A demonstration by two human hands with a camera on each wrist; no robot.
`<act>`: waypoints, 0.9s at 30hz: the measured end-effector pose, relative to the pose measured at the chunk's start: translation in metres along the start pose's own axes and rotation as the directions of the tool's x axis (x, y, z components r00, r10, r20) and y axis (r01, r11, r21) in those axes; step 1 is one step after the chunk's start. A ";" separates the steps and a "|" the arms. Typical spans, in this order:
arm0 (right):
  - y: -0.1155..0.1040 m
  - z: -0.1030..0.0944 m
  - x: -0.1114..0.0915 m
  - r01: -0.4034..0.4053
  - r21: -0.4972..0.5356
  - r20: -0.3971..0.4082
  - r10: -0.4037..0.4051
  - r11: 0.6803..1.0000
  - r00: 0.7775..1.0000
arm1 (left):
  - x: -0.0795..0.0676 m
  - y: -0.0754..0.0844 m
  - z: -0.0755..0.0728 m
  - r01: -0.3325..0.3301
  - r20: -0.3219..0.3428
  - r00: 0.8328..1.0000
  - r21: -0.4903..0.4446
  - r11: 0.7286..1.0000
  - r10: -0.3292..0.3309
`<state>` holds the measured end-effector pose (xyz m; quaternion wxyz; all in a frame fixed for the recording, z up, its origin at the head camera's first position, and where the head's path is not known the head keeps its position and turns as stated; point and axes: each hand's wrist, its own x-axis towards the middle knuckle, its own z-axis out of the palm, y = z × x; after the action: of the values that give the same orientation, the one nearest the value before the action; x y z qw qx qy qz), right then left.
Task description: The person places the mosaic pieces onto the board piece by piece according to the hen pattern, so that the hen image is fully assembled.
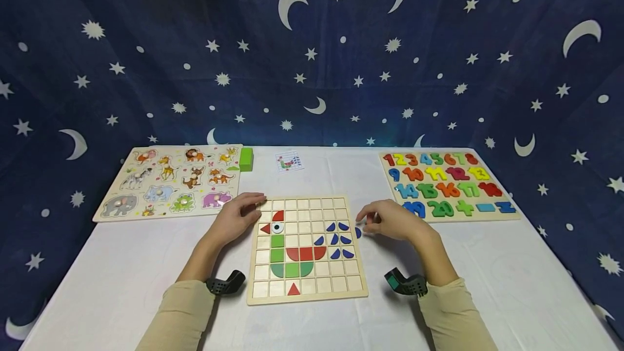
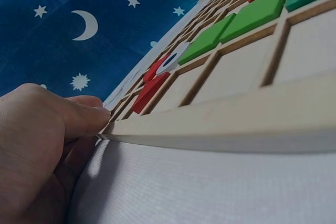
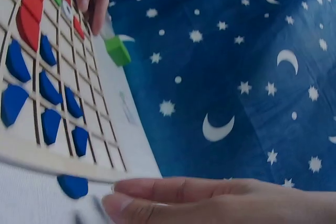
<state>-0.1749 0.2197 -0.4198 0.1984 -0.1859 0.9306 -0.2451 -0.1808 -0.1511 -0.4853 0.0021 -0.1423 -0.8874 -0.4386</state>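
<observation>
A wooden grid puzzle board (image 1: 307, 301) lies on the white table, bearing red, green and blue shaped pieces and a round eye piece (image 1: 277, 227). My left hand (image 1: 236, 220) touches the board's far left corner, its fingertips on the frame. To the right of the board, my right hand (image 1: 390, 218) hovers with fingers loosely bent and nothing visible between them. A loose blue half-round piece (image 1: 358, 233) lies just off the board's right edge, close to the right fingertips. Several similar blue pieces (image 3: 50, 86) sit in the board's squares near that edge.
Behind the board lies a small printed picture card (image 1: 290, 161). An animal peg puzzle (image 1: 168, 213) is at the far left, beside a green block (image 1: 246, 159). On the right is a number puzzle (image 1: 507, 199). A starry blue cloth (image 1: 312, 31) hangs behind the table.
</observation>
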 end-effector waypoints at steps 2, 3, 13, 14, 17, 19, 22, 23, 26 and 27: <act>0.006 0.000 0.001 -0.023 -0.001 -0.011 0.023 1.000 1.000 | 0.000 0.000 0.000 0.002 0.000 1.000 0.002 1.000 -0.002; 0.008 0.001 0.001 -0.022 -0.002 -0.007 0.022 1.000 1.000 | 0.000 0.000 0.000 0.003 0.000 1.000 0.001 1.000 -0.003; 0.012 0.010 0.006 0.057 0.020 0.029 -0.057 0.998 0.998 | 0.000 0.000 0.000 0.000 0.002 1.000 -0.004 1.000 0.000; 0.013 0.012 0.007 0.067 0.022 0.027 -0.068 0.997 0.997 | 0.000 0.000 0.000 0.000 0.003 1.000 -0.006 1.000 0.000; 0.014 0.014 0.009 0.087 0.028 0.023 -0.088 0.996 0.996 | 0.001 0.000 0.000 0.001 0.006 1.000 -0.006 1.000 -0.001; 0.015 0.014 0.010 0.089 0.037 0.024 -0.090 0.995 0.996 | 0.000 0.000 0.001 0.002 0.006 1.000 -0.002 1.000 -0.001; 0.014 0.014 0.010 0.085 0.047 0.031 -0.086 0.995 0.996 | 0.001 0.000 0.000 0.000 0.004 1.000 0.001 1.000 0.000; 0.014 0.013 0.010 0.085 0.049 0.032 -0.087 0.995 0.996 | 0.001 0.000 0.000 0.000 0.003 1.000 0.002 1.000 0.000; 0.015 0.012 0.010 0.097 0.043 0.032 -0.098 0.994 0.995 | 0.001 0.001 0.000 0.000 0.002 1.000 0.003 1.000 0.000; 0.015 0.011 0.010 0.102 0.041 0.031 -0.104 0.994 0.994 | 0.001 0.001 0.000 -0.001 0.001 1.000 0.004 1.000 0.001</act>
<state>-0.1817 0.2234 -0.4399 0.2046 -0.2336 0.9113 -0.2704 -0.1812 -0.1504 -0.4846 0.0021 -0.1428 -0.8881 -0.4368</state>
